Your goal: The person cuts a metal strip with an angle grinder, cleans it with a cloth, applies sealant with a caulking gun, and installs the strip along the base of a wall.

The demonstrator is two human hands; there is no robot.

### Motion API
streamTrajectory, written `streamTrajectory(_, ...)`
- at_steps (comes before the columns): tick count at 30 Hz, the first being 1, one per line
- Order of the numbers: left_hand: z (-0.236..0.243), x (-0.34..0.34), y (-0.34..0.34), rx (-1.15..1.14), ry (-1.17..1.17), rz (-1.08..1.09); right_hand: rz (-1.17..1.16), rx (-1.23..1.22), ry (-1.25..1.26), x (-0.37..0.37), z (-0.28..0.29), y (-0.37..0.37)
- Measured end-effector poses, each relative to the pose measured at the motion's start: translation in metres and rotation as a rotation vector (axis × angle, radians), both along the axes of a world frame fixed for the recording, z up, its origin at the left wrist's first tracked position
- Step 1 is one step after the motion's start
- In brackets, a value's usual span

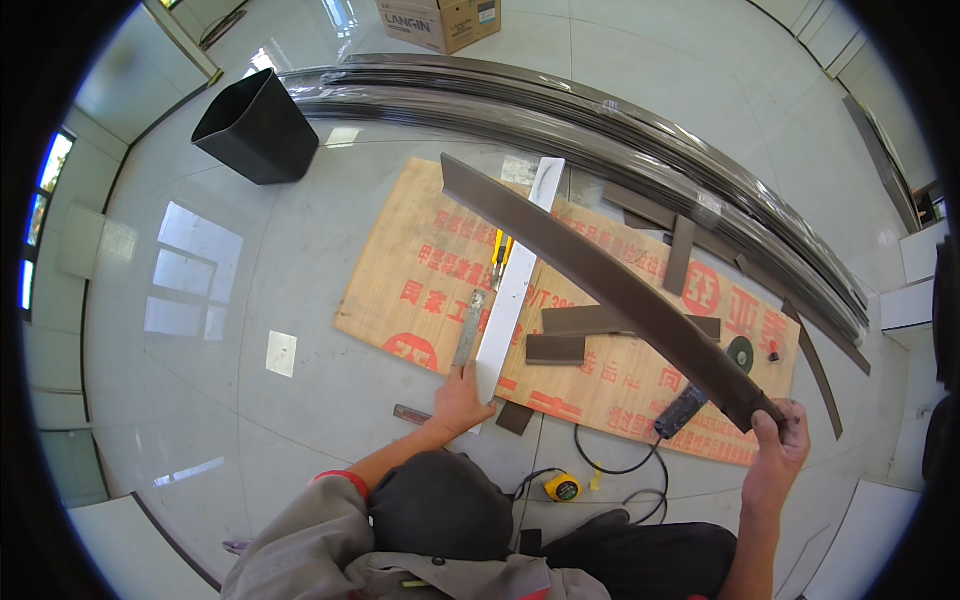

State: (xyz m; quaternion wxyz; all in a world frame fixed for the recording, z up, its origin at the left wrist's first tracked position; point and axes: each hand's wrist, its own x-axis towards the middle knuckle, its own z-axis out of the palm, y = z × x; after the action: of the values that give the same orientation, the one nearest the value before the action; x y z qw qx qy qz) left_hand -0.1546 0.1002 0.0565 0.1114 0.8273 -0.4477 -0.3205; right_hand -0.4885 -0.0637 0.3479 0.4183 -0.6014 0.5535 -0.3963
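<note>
Brown metal, a long channel strip (610,285), rose slanting over the printed plywood board (400,290), its near end clamped in the right hand (778,440). The left hand (460,400) pressed flat, fingers spread, on the near end of a white strip (515,275) lying on the board. Judging by this, a firm hold low on the channel would steady it. A dark head covering (440,505) hid the person's lap.
</note>
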Motion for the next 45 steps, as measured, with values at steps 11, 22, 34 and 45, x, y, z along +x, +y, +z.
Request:
streamTrajectory(11,-0.007,0.009,-0.002,-0.132,0.234,-0.078,-0.02,0.038,-0.174,-0.006,-0.005,-0.006)
streamTrajectory(22,-0.066,0.01,0.014,-0.241,0.984,0.086,0.007,0.064,-0.163,-0.013,-0.006,-0.006)
streamTrajectory(34,-0.064,0.014,0.015,-0.24,0.747,0.25,0.005,0.059,-0.17,-0.012,-0.006,-0.007)
streamTrajectory(45,-0.004,0.035,0.038,0.026,-0.125,0.014,-0.046,0.049,-0.178,-0.016,-0.009,-0.008)
